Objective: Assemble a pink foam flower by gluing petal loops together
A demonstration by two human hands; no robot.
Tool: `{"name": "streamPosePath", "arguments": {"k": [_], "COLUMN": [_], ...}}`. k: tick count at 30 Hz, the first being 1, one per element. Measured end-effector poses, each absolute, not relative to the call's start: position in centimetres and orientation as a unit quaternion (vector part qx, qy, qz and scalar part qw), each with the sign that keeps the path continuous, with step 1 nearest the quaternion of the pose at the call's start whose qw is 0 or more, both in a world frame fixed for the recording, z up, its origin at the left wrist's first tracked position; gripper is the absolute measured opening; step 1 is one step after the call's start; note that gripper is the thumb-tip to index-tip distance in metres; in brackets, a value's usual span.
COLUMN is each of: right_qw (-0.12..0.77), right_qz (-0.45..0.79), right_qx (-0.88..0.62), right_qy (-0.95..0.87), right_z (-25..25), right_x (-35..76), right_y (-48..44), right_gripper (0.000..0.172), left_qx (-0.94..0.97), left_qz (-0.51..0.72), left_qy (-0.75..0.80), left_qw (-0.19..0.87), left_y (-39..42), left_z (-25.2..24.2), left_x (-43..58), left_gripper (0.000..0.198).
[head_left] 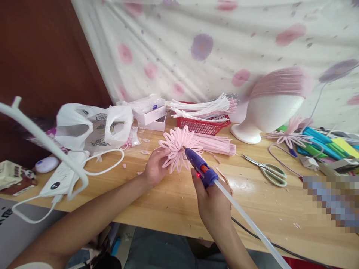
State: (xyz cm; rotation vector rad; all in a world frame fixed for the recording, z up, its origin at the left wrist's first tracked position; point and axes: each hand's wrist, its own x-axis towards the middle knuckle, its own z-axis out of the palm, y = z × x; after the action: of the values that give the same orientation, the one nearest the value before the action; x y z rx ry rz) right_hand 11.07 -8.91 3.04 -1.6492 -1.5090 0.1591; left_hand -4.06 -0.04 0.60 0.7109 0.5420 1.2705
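Observation:
A pink looped pipe-cleaner flower (179,147) is held up over the table by my left hand (156,166), whose fingers close on its left underside and are partly hidden by the loops. My right hand (214,201) grips a purple glue gun (199,164) with a small red light on its side. The gun's nozzle points into the middle of the flower; whether it touches cannot be made out. From the back of the gun a long translucent glue stick (249,220) sticks out toward the lower right.
Behind the flower lies a bundle of pink pipe cleaners (218,144). A red basket (200,126) holds white ones. Scissors (267,170) lie right, before a white foam head (273,112). At left are a plastic bag (95,127) and a power bank (63,175).

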Motion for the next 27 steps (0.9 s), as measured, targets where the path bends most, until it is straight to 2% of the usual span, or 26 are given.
{"name": "streamPosePath", "arguments": {"k": [22, 27], "right_qw": [0.445, 0.438], "right_qz": [0.075, 0.070], "right_qx": [-0.663, -0.649], "right_qy": [-0.597, -0.618], "right_z": [3.06, 2.81], "right_x": [11.05, 11.29], "right_y": [-8.92, -9.10], "right_gripper": [0.040, 0.037], "left_qx": [0.322, 0.326], "left_qz": [0.570, 0.568], "left_qy": [0.244, 0.242], "left_qw": [0.716, 0.716], "left_y": [-0.12, -0.09], "left_z": [0.71, 0.62], "left_x": [-4.08, -4.08], "left_gripper": [0.021, 0.020]}}
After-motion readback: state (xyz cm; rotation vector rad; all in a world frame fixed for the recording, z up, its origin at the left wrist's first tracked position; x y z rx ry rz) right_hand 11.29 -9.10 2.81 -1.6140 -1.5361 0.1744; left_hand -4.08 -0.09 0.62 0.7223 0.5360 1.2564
